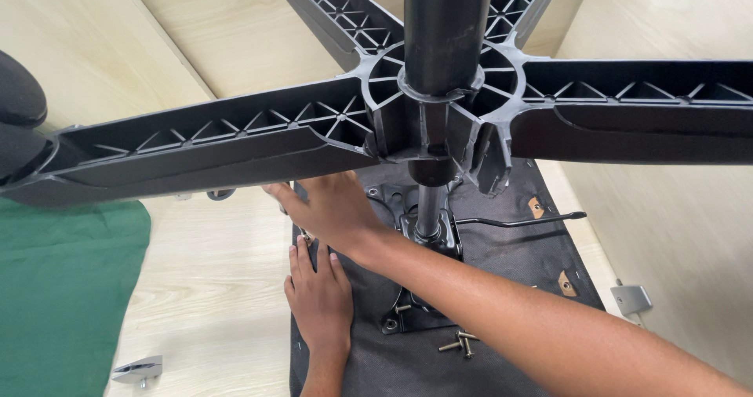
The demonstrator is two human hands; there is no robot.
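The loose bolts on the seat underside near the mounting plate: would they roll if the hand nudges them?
Probably. The loose bolts are small and round-shanked, lying free on flat dark fabric, so a nudge may roll them in a short arc. The fabric's texture likely slows them. They look rigid, light metal.

On the left we see a green cloth (63, 295) lying over the pale wood-grain floor (212, 279), its edge reaching down out of view. Near the bottom left a small silver metal bracket (137, 369) rests on the floor, and a second grey bracket (631, 297) lies at the right. A curved grey piece (221, 194) shows just below the left spoke, mostly hidden. We also see light wooden panels (235, 28) behind, with a seam running diagonally.
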